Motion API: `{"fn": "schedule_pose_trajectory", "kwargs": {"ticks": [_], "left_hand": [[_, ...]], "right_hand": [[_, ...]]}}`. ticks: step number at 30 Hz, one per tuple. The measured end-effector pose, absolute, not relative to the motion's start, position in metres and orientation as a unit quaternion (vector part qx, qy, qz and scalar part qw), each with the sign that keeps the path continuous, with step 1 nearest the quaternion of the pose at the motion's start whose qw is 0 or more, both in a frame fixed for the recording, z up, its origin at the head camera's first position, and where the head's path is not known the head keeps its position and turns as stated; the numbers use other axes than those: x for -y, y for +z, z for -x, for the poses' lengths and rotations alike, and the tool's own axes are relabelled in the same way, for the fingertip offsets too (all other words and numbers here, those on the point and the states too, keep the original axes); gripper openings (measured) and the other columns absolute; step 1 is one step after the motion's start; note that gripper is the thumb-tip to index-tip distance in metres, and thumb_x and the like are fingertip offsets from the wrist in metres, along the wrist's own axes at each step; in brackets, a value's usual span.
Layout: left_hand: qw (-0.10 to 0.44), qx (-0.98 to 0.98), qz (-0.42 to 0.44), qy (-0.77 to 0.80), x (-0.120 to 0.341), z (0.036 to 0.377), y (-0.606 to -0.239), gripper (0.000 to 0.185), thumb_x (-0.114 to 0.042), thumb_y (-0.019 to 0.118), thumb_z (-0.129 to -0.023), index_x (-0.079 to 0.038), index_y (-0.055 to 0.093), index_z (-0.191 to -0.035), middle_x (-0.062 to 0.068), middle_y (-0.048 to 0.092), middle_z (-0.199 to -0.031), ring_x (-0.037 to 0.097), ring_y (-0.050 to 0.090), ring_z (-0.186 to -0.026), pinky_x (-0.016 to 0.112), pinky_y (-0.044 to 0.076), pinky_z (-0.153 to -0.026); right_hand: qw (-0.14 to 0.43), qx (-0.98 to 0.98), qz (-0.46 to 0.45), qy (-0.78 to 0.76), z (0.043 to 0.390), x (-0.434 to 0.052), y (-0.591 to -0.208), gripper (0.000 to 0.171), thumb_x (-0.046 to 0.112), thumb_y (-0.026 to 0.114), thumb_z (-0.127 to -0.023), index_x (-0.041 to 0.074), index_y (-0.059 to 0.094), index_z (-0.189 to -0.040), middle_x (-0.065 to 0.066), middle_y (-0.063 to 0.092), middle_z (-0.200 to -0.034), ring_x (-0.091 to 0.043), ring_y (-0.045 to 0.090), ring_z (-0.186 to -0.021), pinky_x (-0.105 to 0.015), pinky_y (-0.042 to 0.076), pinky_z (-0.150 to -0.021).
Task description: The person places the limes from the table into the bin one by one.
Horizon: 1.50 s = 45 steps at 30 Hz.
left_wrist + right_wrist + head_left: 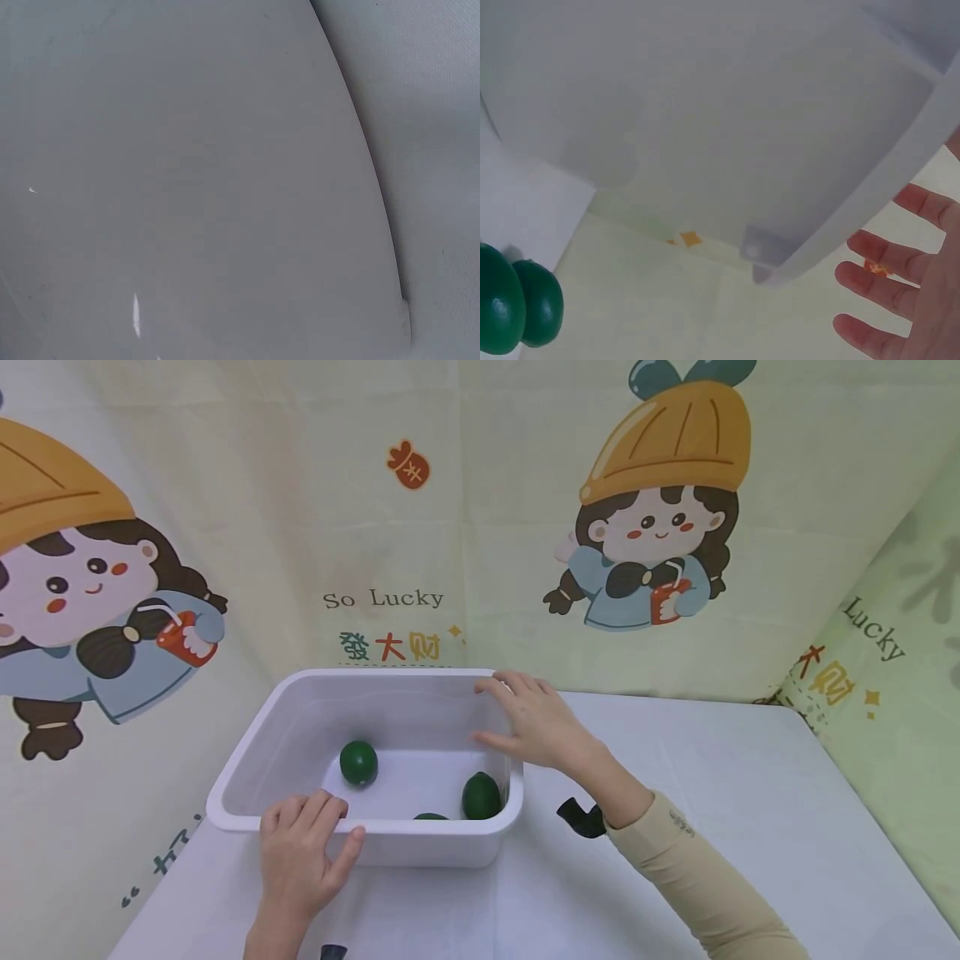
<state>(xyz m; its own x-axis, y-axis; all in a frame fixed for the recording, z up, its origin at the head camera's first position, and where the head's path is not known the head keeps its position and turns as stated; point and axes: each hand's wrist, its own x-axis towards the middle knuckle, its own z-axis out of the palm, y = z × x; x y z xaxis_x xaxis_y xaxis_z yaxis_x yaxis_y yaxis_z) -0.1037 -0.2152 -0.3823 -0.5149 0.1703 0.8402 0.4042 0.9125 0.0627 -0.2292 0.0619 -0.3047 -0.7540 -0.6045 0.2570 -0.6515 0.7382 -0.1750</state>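
Two hands meet a white tub [255,747] on the table [750,793]: the left hand [300,856] curls its fingers [303,810] over the near rim, gripping it, while the right hand [536,722] rests straight fingers [501,685] at the far right corner. Three green fruits [358,762] lie inside, untouched.

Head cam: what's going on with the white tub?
A person has both hands at a white plastic tub on a white table. The left hand grips the near rim; the right hand rests open at the far right corner. Three dark green limes lie inside, one mostly hidden behind the near wall.
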Motion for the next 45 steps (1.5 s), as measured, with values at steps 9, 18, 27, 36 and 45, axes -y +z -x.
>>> {"fn": "schedule_pose_trajectory", "kwargs": {"ticks": [9,18,27,36,45], "left_hand": [[0.455,0.867,0.161,-0.128,0.215,0.103,-0.382,0.05,-0.048,0.033,-0.089,-0.005,0.054,-0.073,0.006,0.051,-0.073,0.027,0.041,-0.071,0.045,0.027,-0.07],[0.464,0.86,0.167,-0.127,0.215,0.104,-0.382,0.048,-0.046,0.034,-0.089,-0.006,0.054,-0.073,0.005,0.051,-0.072,0.026,0.041,-0.07,0.044,0.027,-0.07],[0.464,0.86,0.167,-0.127,0.215,0.103,-0.383,0.049,-0.047,0.034,-0.09,-0.005,0.054,-0.072,0.006,0.051,-0.072,0.027,0.042,-0.071,0.044,0.027,-0.07],[0.464,0.86,0.169,-0.126,0.215,0.103,-0.383,0.05,-0.047,0.034,-0.09,-0.005,0.054,-0.073,0.005,0.051,-0.072,0.026,0.041,-0.07,0.044,0.027,-0.07],[0.467,0.859,0.17,-0.123,0.214,0.102,-0.382,0.049,-0.046,0.034,-0.09,-0.005,0.054,-0.072,0.006,0.051,-0.072,0.026,0.041,-0.069,0.044,0.027,-0.07]], "right_hand": [[0.082,0.935,-0.304,0.166,0.238,-0.079,-0.306,0.056,0.05,0.055,-0.084,0.019,0.043,-0.128,-0.007,0.043,-0.13,-0.03,0.04,-0.12,-0.051,0.028,-0.1],[0.085,0.939,-0.279,0.184,0.246,-0.097,-0.31,0.056,0.048,0.055,-0.085,0.018,0.041,-0.129,-0.008,0.041,-0.132,-0.029,0.037,-0.123,-0.053,0.027,-0.1],[0.093,0.938,-0.267,0.202,0.254,-0.114,-0.32,0.055,0.046,0.055,-0.086,0.015,0.04,-0.129,-0.01,0.041,-0.13,-0.03,0.038,-0.121,-0.054,0.027,-0.098],[0.086,0.941,-0.252,0.208,0.259,-0.125,-0.33,0.056,0.044,0.057,-0.085,0.015,0.04,-0.13,-0.012,0.041,-0.131,-0.031,0.037,-0.122,-0.054,0.028,-0.098],[0.069,0.946,-0.241,0.203,0.265,-0.132,-0.343,0.06,0.045,0.059,-0.083,0.015,0.039,-0.131,-0.012,0.041,-0.131,-0.032,0.038,-0.121,-0.055,0.028,-0.098]]}}
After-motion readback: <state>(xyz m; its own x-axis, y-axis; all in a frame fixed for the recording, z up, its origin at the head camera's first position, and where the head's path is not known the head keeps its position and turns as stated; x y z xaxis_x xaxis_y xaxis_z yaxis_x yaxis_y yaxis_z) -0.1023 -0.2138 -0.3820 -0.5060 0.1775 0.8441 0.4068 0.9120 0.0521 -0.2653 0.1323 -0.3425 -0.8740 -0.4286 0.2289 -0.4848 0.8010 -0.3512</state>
